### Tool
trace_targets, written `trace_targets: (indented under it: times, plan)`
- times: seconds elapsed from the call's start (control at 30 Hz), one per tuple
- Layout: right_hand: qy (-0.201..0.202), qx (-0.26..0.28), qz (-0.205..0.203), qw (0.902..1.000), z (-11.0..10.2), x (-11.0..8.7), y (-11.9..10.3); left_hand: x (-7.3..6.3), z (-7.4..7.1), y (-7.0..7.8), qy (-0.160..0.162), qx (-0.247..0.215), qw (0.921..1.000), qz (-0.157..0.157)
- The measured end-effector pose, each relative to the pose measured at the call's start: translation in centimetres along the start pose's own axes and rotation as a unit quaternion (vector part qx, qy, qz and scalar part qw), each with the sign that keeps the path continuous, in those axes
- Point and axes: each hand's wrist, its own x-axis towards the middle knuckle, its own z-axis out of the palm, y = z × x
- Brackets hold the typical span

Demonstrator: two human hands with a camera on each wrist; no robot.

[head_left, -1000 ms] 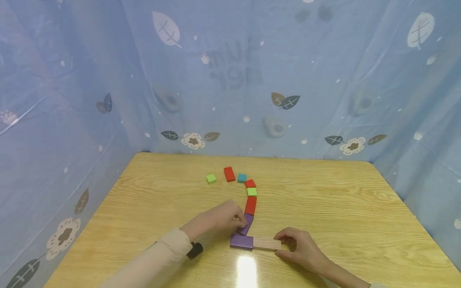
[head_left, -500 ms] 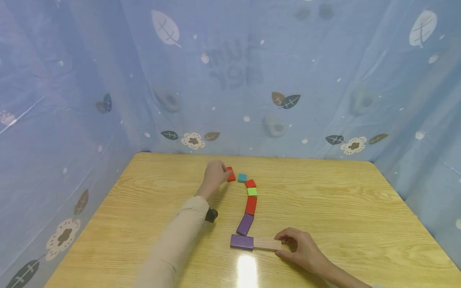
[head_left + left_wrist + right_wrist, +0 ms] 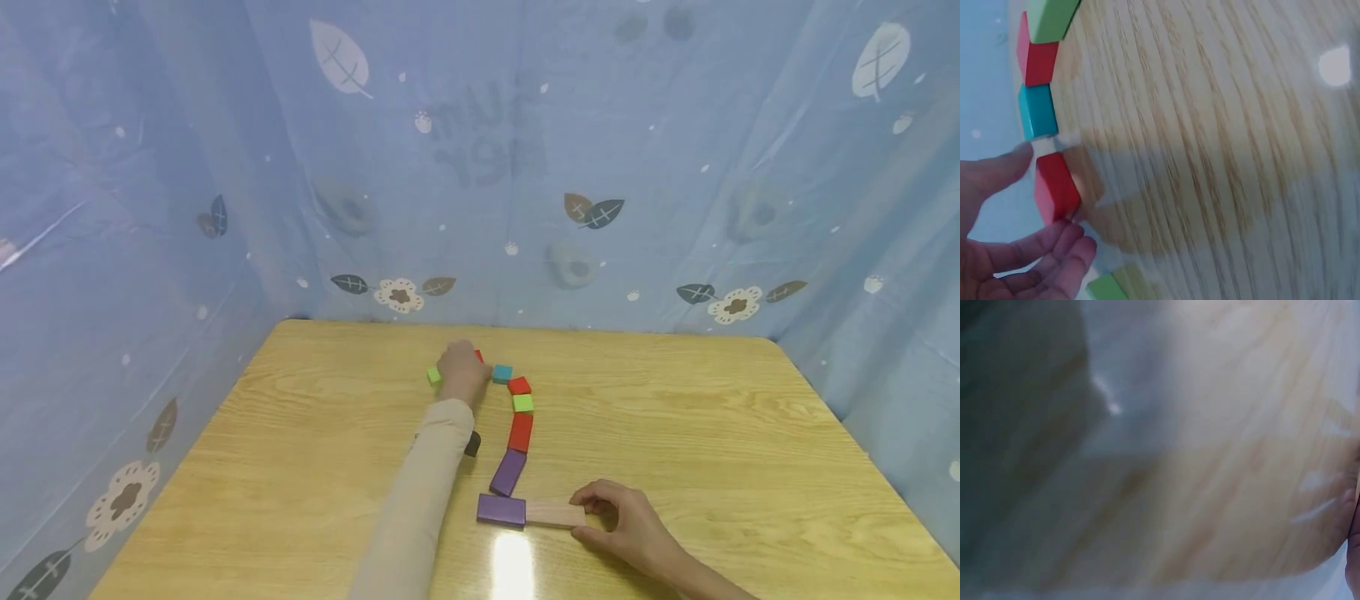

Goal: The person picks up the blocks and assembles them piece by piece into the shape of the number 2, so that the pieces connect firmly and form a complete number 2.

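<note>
At the back of the table, my left hand (image 3: 462, 371) has its thumb and fingers at the two ends of a red block (image 3: 1057, 189), which it mostly covers in the head view. The fingertips touch the block's near end in the left wrist view, and the thumb lies by the gap beside a blue block (image 3: 502, 374). Toward the front, my right hand (image 3: 626, 527) pinches the right end of a plain wooden block (image 3: 555, 513). That block lies end to end with a purple block (image 3: 501, 510). In the right wrist view only a finger's edge shows.
From the blue block a curved row runs forward: a small red block (image 3: 519, 386), a green block (image 3: 522, 403), a longer red block (image 3: 521, 432) and a second purple block (image 3: 507, 472). Another green block (image 3: 433, 376) lies left of my left hand. A blue patterned curtain (image 3: 480, 167) hangs behind the table.
My left hand has left the purple block in the curve and travelled back to the far red block, uncovering the green block at the left again. My right hand has stayed on the wooden block.
</note>
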Motion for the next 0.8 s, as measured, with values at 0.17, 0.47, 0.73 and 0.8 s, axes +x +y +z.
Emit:
trace_targets:
  times: [0.17,0.47,0.73,0.8]
  plan:
    - [-0.001,0.002,-0.007,1.0000,0.3,-0.1,0.1,0.2,0.4,0.1,-0.011,0.017,0.9996,-0.021]
    - [-0.004,0.007,0.009,0.9999,0.2,-0.2,-0.1,0.3,0.1,-0.7,0.042,-0.037,0.9980,0.029]
    - [-0.003,0.001,0.018,0.9998,-0.1,0.0,-0.4,1.5,-2.0,-2.5,0.023,-0.036,0.9910,0.127]
    - [-0.003,0.000,0.017,0.9999,-0.1,0.1,-0.4,1.8,-2.5,-3.2,0.010,-0.050,0.9872,0.151]
